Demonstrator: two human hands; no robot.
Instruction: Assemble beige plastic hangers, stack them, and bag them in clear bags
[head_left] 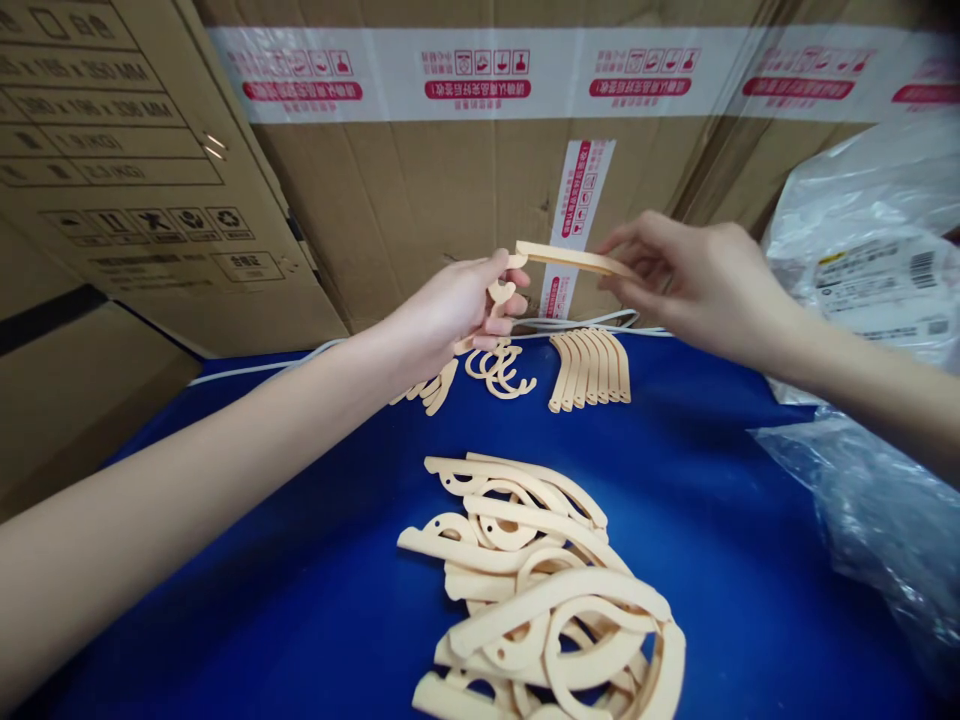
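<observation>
Above the back of the blue surface, my left hand (469, 295) is closed on a small cream hanger hook (501, 292), its fingers partly hiding the piece. A flat cream hanger arm (574, 258) spans the gap between my hands. My right hand (679, 275) pinches the arm's right end, while its left end meets the pieces at my left fingertips; whether they are joined I cannot tell. Below my hands lie loose hooks (499, 372), a neat row of curved hanger arms (589, 370) and a few shorter curved arms (435, 385), partly behind my left wrist.
A heap of cream folding-hanger parts (555, 600) lies at the front of the blue surface (300, 560). Cardboard boxes (420, 200) stand behind and at left. Clear plastic bags (862, 290) lie at right. A white cable (300, 362) runs along the back edge.
</observation>
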